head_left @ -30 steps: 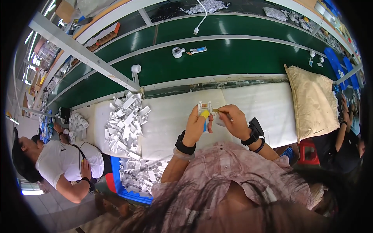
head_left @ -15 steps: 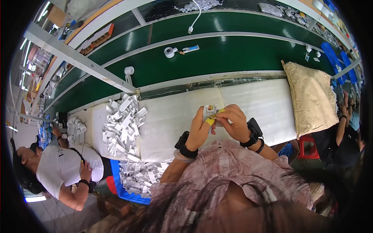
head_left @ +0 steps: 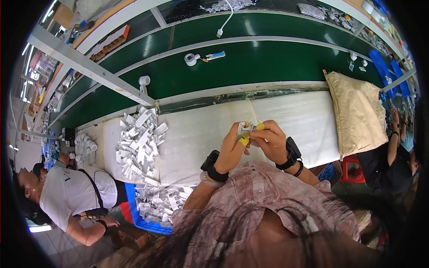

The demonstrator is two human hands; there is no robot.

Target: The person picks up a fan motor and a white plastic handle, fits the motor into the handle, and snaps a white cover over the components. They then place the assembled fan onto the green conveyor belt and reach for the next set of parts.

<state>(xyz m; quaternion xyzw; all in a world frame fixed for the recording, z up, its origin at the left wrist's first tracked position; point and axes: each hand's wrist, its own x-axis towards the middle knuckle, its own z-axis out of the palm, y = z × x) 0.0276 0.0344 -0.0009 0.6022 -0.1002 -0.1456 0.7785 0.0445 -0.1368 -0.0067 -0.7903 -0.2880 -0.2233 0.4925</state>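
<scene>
White plastic part | pinched between left hand and right hand fingers

1. Pinkish, mottled short-sleeved shirt with small buttons.
2. Black band on each wrist: left wristband, right wristband.
3. Yellow finger caps on several fingertips.

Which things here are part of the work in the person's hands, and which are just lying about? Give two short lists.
In the work: left hand, right hand, small white part held between them, heap of white parts, blue bin.

Lying about: tape roll, beige sack, red stool.
</scene>
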